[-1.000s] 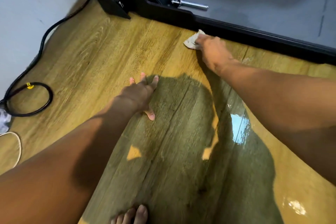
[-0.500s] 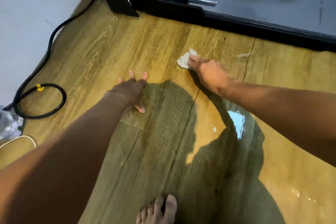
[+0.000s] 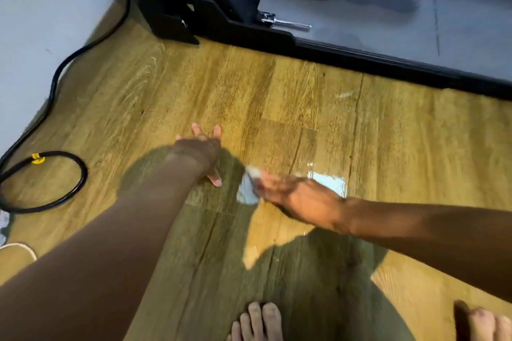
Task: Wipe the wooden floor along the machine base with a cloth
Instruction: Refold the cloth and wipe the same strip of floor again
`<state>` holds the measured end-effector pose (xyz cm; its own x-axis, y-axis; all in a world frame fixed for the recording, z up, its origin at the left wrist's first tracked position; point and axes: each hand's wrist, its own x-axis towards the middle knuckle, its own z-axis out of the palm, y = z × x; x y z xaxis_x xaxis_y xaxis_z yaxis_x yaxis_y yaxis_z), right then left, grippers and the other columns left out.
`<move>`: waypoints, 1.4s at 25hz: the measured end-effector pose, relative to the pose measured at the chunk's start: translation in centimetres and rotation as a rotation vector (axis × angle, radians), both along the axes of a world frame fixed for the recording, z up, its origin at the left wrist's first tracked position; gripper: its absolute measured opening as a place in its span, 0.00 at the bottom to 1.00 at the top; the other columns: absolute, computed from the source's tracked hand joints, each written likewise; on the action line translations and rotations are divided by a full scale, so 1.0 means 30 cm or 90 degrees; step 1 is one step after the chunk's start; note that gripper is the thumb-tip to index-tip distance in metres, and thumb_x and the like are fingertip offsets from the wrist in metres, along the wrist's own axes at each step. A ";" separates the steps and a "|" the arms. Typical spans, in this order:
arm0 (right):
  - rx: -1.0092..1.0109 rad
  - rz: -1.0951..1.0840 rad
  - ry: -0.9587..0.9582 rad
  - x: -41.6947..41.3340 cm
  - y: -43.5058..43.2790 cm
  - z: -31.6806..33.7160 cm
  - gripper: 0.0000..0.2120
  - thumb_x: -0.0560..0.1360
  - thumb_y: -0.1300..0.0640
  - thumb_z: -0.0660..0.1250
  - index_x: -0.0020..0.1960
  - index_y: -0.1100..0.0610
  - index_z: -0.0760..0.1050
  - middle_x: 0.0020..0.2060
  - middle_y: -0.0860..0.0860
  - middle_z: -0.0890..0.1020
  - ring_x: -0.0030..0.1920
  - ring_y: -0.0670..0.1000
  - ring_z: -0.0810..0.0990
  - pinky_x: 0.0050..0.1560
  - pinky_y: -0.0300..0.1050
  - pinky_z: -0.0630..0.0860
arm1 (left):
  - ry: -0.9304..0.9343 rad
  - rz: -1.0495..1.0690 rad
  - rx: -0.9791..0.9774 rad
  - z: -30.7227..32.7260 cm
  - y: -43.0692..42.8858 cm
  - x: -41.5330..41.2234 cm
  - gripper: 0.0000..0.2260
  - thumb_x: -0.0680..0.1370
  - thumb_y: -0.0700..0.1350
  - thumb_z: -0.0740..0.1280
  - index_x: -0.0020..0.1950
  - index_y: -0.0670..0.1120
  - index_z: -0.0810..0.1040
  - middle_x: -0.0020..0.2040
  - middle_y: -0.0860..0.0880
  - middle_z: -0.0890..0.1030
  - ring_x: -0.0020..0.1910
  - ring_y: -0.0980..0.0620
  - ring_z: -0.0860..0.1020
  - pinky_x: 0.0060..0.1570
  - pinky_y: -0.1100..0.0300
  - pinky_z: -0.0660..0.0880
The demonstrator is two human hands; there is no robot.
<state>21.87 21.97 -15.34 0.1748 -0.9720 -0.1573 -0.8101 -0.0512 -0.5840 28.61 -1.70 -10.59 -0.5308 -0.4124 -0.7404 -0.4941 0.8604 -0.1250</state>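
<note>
My right hand (image 3: 302, 199) presses a small pale cloth (image 3: 248, 188) flat on the wooden floor (image 3: 155, 97), well in front of the black machine base (image 3: 360, 57). The hand and cloth are blurred by motion; only the cloth's left part shows past my fingertips. My left hand (image 3: 202, 151) rests flat on the floor with fingers spread, just left of the cloth. A small pale smear (image 3: 343, 95) lies on the planks close to the base rail.
A black cable (image 3: 55, 86) runs along the wall and coils in a loop (image 3: 44, 183) at the left. A metal pin (image 3: 288, 23) sticks out from the machine frame. My bare toes (image 3: 257, 321) are at the bottom edge. A shiny reflection (image 3: 328, 183) sits beside my right hand.
My right hand has dragged the cloth away from the machine base, toward me and to the left, near my left hand. The view has pulled back, showing more of the machine.
</note>
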 end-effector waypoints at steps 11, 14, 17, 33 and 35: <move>-0.014 -0.111 0.199 -0.093 -0.135 0.010 0.33 0.75 0.70 0.61 0.74 0.48 0.59 0.73 0.42 0.50 0.71 0.48 0.65 0.56 0.39 0.76 | 0.058 -0.162 -0.002 -0.066 -0.053 -0.029 0.63 0.61 0.61 0.77 0.76 0.43 0.35 0.75 0.35 0.37 0.73 0.30 0.43 0.70 0.38 0.54; 0.012 0.039 0.175 -0.129 -0.133 0.047 0.34 0.74 0.72 0.60 0.74 0.47 0.59 0.74 0.41 0.54 0.73 0.43 0.57 0.66 0.41 0.68 | 0.064 -0.173 -0.010 -0.066 -0.052 -0.024 0.62 0.61 0.62 0.76 0.76 0.42 0.36 0.75 0.34 0.38 0.73 0.29 0.43 0.70 0.38 0.52; -0.008 -0.085 0.230 -0.268 -0.236 0.079 0.28 0.77 0.67 0.61 0.73 0.46 0.63 0.74 0.42 0.60 0.64 0.43 0.73 0.47 0.31 0.73 | 0.073 -0.147 0.000 -0.061 -0.037 -0.033 0.62 0.61 0.58 0.79 0.76 0.41 0.37 0.75 0.33 0.39 0.73 0.29 0.43 0.70 0.37 0.54; -0.107 -0.121 0.224 -0.430 -0.362 -0.042 0.27 0.72 0.68 0.62 0.70 0.54 0.68 0.71 0.48 0.67 0.69 0.48 0.67 0.68 0.50 0.63 | 0.046 -0.099 -0.018 -0.043 -0.016 -0.039 0.63 0.61 0.55 0.80 0.76 0.42 0.35 0.75 0.37 0.34 0.74 0.32 0.40 0.70 0.39 0.54; -0.127 0.004 0.231 -0.503 -0.356 -0.026 0.25 0.74 0.64 0.62 0.70 0.51 0.68 0.70 0.45 0.67 0.66 0.44 0.69 0.63 0.46 0.66 | 0.033 -0.103 -0.020 -0.037 -0.009 -0.046 0.63 0.61 0.55 0.80 0.76 0.41 0.35 0.75 0.36 0.34 0.73 0.31 0.40 0.70 0.38 0.55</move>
<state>6.78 11.30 -16.11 0.1488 -0.9887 -0.0184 -0.9609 -0.1402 -0.2388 27.22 -1.97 -11.70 -0.6287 -0.3409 -0.6990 -0.3560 0.9252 -0.1310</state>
